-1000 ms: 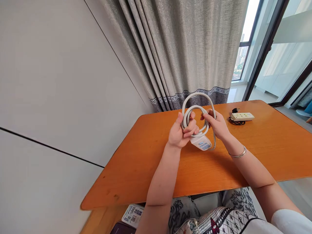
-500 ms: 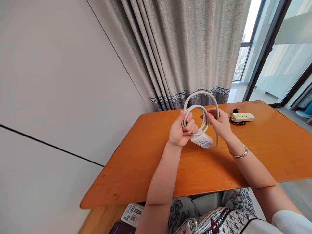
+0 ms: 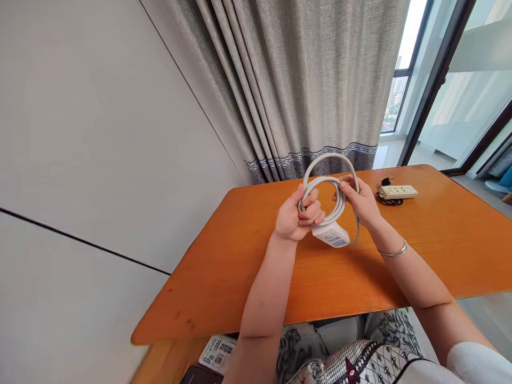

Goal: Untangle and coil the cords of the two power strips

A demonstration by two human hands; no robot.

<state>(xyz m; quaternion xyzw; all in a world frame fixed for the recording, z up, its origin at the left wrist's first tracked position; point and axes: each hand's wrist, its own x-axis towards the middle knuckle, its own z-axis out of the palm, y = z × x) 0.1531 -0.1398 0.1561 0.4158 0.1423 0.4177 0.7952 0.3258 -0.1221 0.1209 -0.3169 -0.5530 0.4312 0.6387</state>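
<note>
Above the wooden table I hold a coiled white power cord (image 3: 330, 156) in both hands. My left hand (image 3: 300, 214) is wrapped round the left side of the coil. On the coil's right side, my right hand (image 3: 360, 200) pinches the cord between thumb and fingers. One larger loop arches up over the smaller coil and runs down past my right hand. A white block with a printed label (image 3: 331, 234), which looks like the body of a power strip, hangs just below the coil, tilted; its far end is partly hidden.
The orange-brown wooden table (image 3: 240, 266) spreads before me. Toward its right back lies a small cream power strip (image 3: 399, 192) with a black cord and plug (image 3: 387, 182). A grey curtain (image 3: 320, 80) hangs behind, a white wall panel (image 3: 100, 133) stands left. A printed box (image 3: 218, 352) sits below the table edge.
The smaller loops now lie closer together in a rounder coil. The white block has tipped slightly and shifted a little lower. Both hands keep their hold, almost in place.
</note>
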